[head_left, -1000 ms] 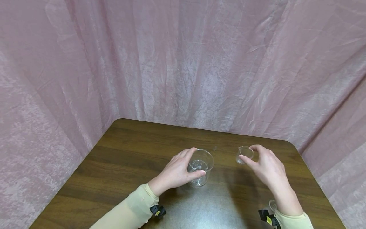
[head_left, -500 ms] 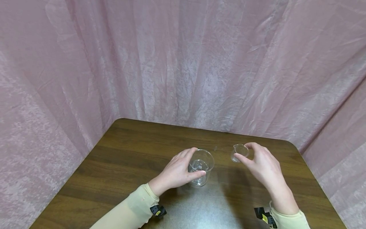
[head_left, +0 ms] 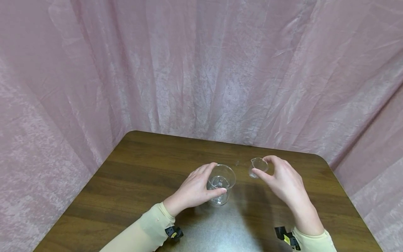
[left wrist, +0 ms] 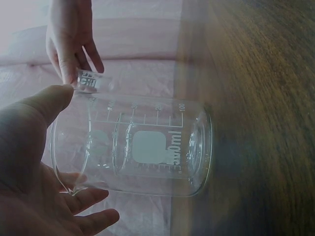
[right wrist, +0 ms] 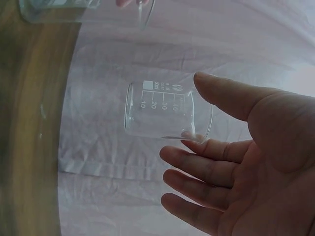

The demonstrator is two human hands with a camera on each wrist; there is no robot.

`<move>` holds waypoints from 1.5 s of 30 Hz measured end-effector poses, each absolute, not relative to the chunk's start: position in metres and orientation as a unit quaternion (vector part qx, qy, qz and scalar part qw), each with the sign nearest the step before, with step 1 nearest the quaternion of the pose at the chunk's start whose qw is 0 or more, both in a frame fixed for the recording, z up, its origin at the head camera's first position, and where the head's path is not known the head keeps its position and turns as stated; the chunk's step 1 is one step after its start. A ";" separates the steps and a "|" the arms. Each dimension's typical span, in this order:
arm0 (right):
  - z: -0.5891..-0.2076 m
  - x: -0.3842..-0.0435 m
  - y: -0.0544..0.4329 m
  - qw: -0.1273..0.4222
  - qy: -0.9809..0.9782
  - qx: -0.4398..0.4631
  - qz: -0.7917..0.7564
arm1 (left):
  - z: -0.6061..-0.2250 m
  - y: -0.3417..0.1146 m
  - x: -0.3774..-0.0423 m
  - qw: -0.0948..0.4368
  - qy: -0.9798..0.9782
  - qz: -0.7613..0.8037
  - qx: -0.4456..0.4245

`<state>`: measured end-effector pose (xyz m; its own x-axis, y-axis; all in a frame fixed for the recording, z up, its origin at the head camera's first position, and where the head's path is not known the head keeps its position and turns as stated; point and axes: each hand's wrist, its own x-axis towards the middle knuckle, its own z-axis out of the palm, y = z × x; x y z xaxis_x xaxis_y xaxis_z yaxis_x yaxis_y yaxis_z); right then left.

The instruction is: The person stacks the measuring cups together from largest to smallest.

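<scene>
My left hand (head_left: 195, 185) holds a large clear glass beaker (head_left: 231, 183) by its upper part, thumb and fingers around the rim. The beaker stands upright on the table; in the left wrist view white graduations mark its wall (left wrist: 150, 147). A second glass rim shows inside, seemingly a smaller beaker nested there. To its right, my right hand (head_left: 288, 180) pinches a small 50 ml beaker (head_left: 254, 171) near its rim between thumb and index finger. This small beaker (right wrist: 160, 113) is upright and raised off the table, its other fingers (right wrist: 197, 189) spread below in the right wrist view.
A brown wood-grain table (head_left: 151, 157) with rounded far corners lies under both hands. Pink curtains (head_left: 201, 70) hang behind it and at the sides. Faint shiny marks (head_left: 237, 163) show on the tabletop behind the beakers.
My right hand has moved left with the small beaker, closer to the large one. The left hand and the large beaker have stayed in place.
</scene>
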<state>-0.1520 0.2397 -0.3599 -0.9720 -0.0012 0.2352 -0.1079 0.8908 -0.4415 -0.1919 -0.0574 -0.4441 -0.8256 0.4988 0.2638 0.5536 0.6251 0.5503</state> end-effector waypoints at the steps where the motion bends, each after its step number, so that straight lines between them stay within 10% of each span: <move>1: -0.360 -0.152 0.239 0.113 -0.965 0.029 0.234 | -0.444 -0.057 -0.192 0.043 -0.901 -0.319 -0.292; 45: -0.355 -0.153 0.195 0.133 -0.949 0.075 0.276 | -0.442 -0.058 -0.191 0.040 -0.899 -0.321 -0.294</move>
<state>-0.1531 0.1947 -0.3546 -0.9537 -0.0689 0.2929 -0.2152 0.8363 -0.5043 -0.1910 -0.0581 -0.4420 -0.8241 0.5029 0.2608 0.5544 0.6214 0.5537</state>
